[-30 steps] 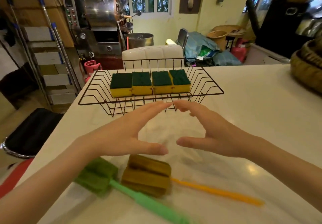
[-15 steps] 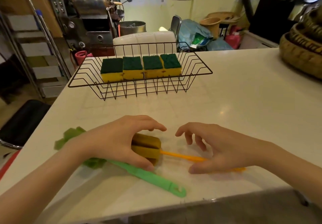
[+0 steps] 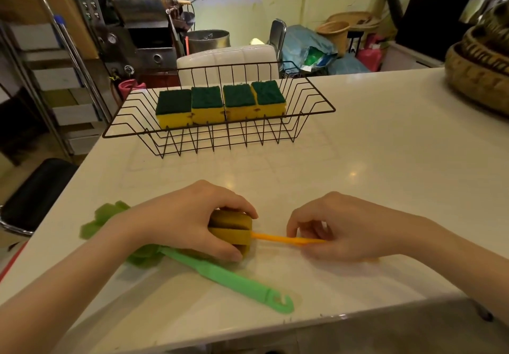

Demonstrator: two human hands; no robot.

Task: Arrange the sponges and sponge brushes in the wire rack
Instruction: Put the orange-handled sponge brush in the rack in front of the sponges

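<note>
A black wire rack (image 3: 316,111) stands on the white table (image 3: 385,147) and holds several yellow sponges with green tops (image 3: 220,103) in a row. Near the front edge lies an orange sponge brush. My left hand (image 3: 187,224) is closed around its brown-yellow sponge head (image 3: 234,228). My right hand (image 3: 347,227) pinches its orange handle (image 3: 275,236). A green sponge brush lies under my left arm, its green handle (image 3: 234,279) pointing to the front right and its green sponge head (image 3: 110,216) partly hidden.
Stacked woven baskets (image 3: 479,72) sit at the table's right edge. A white chair back (image 3: 228,61) stands behind the rack. A black stool (image 3: 30,196) is off the table's left side. A metal machine and shelves fill the back left.
Both hands came down from in front of the rack to the orange sponge brush. The left closed on its sponge head, the right on its handle.
</note>
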